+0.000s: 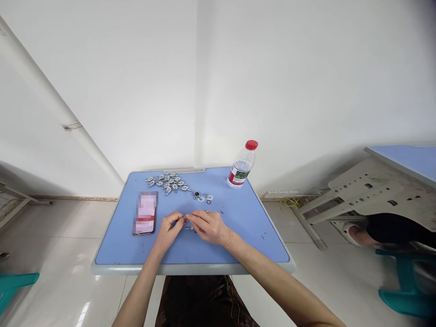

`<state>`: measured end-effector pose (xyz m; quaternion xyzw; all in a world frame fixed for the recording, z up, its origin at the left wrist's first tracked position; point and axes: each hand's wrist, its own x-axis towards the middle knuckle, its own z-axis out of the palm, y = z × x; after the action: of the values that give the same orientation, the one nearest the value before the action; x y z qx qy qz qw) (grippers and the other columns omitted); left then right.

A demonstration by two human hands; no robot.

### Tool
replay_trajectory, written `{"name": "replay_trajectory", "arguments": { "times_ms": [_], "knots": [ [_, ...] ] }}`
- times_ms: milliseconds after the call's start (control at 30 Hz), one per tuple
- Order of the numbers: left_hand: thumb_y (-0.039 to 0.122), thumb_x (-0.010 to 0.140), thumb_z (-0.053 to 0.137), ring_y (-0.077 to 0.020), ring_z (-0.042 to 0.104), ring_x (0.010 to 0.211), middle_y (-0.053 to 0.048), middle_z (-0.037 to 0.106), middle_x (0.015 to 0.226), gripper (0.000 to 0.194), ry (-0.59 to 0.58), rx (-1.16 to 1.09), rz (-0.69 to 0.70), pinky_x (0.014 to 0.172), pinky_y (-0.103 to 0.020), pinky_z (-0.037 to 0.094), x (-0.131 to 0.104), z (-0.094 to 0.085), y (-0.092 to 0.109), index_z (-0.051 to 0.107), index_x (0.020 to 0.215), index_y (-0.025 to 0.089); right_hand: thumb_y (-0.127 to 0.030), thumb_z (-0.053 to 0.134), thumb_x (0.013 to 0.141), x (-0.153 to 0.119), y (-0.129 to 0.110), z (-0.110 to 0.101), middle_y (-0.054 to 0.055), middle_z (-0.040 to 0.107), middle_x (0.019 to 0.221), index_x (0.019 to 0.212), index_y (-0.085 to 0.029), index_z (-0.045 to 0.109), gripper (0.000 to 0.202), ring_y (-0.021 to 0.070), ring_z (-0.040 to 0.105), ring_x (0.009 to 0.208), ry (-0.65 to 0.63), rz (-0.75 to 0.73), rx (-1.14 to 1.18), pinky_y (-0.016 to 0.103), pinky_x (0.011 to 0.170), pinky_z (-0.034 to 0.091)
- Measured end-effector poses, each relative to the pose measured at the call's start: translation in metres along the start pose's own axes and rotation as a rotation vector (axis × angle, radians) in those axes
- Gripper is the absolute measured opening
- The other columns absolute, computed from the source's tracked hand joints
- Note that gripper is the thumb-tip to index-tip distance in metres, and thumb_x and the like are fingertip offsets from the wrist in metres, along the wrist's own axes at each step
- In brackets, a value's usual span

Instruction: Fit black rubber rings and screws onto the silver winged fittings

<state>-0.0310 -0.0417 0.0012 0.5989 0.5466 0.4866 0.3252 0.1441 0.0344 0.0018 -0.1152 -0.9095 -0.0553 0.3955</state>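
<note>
Over the middle of the blue desk, my left hand and my right hand meet fingertip to fingertip. Both are closed in a pinch around something tiny and dark that is too small to name. Under the right fingers lies a small metal part, partly hidden by them. Just beyond my hands are a few loose metal pieces with a round black bit among them, and a dark ring. Farther back, a pile of small silvery metal parts is spread out.
A phone with a lit screen lies on the left. At the back right stands a clear bottle with a red cap. Tiny bits lie right of my hands. To the right are another desk and a person's foot.
</note>
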Motion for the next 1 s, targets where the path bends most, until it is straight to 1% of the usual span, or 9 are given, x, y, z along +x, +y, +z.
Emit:
{"name": "replay_trajectory", "arguments": {
  "times_ms": [133,233,400,567,667,767,867,1000],
  "knots": [
    [0.027,0.088,0.048,-0.0138,0.052,0.068,-0.001,0.057,0.070,0.023,0.018,0.011,-0.018,0.066,-0.024,0.040,0.000,-0.002,-0.001,0.059,0.071,0.016,-0.013,0.047,0.089,-0.002,0.007,0.001,0.006,0.067,0.091,0.111,-0.017,0.058,0.024,0.0121,0.062,0.072,0.045,0.124,0.058,0.023,0.057,0.047],
    [0.026,0.088,0.048,-0.0138,0.053,0.068,-0.001,0.058,0.069,0.023,0.019,0.027,-0.013,0.065,-0.024,0.040,-0.001,-0.001,-0.001,0.060,0.071,0.016,-0.013,0.046,0.090,-0.002,0.009,0.001,0.006,0.068,0.089,0.105,-0.018,0.059,0.021,0.0123,0.062,0.071,0.043,0.154,0.081,0.023,0.057,0.047],
    [0.024,0.087,0.047,-0.0140,0.053,0.067,-0.001,0.058,0.068,0.024,0.004,0.070,0.030,0.065,-0.024,0.040,-0.001,-0.001,0.003,0.058,0.067,0.016,-0.016,0.047,0.090,0.001,0.005,0.002,0.006,0.067,0.089,0.099,-0.018,0.060,0.016,0.0125,0.062,0.071,-0.021,0.197,0.186,0.023,0.058,0.047],
    [0.023,0.087,0.047,-0.0144,0.047,0.065,0.000,0.051,0.063,0.026,-0.011,0.136,0.086,0.066,-0.026,0.037,-0.001,0.002,0.008,0.053,0.062,0.017,-0.019,0.050,0.090,0.004,0.002,0.002,0.005,0.067,0.086,0.094,-0.019,0.062,0.013,0.0126,0.061,0.072,-0.080,0.265,0.339,0.022,0.058,0.045],
    [0.021,0.086,0.047,-0.0142,0.043,0.063,0.001,0.049,0.061,0.026,-0.025,0.225,0.153,0.066,-0.028,0.036,-0.001,0.005,0.009,0.051,0.061,0.018,-0.019,0.051,0.089,0.007,0.003,0.000,0.004,0.066,0.083,0.088,-0.018,0.063,0.012,0.0118,0.059,0.069,-0.149,0.327,0.452,0.022,0.060,0.045],
    [0.019,0.087,0.046,-0.0144,0.044,0.063,0.000,0.050,0.063,0.024,-0.038,0.317,0.210,0.068,-0.028,0.037,-0.002,0.007,0.010,0.050,0.063,0.018,-0.020,0.054,0.087,0.010,0.008,-0.005,0.003,0.064,0.080,0.082,-0.018,0.064,0.011,0.0109,0.056,0.065,-0.255,0.414,0.574,0.021,0.060,0.044],
    [0.018,0.087,0.046,-0.0147,0.047,0.065,0.000,0.053,0.065,0.022,-0.048,0.340,0.213,0.070,-0.029,0.038,-0.003,0.006,0.012,0.054,0.066,0.018,-0.021,0.057,0.086,0.012,0.017,-0.013,0.002,0.064,0.078,0.080,-0.017,0.065,0.011,0.0111,0.056,0.067,-0.371,0.483,0.684,0.021,0.061,0.043],
    [0.017,0.086,0.049,-0.0156,0.052,0.069,-0.001,0.058,0.069,0.017,-0.032,0.341,0.171,0.075,-0.031,0.040,-0.002,0.004,0.014,0.060,0.073,0.019,-0.020,0.060,0.083,0.011,0.030,-0.025,0.001,0.063,0.076,0.077,-0.017,0.068,0.010,0.0118,0.059,0.070,-0.526,0.471,0.815,0.022,0.066,0.045]
  ]
}}
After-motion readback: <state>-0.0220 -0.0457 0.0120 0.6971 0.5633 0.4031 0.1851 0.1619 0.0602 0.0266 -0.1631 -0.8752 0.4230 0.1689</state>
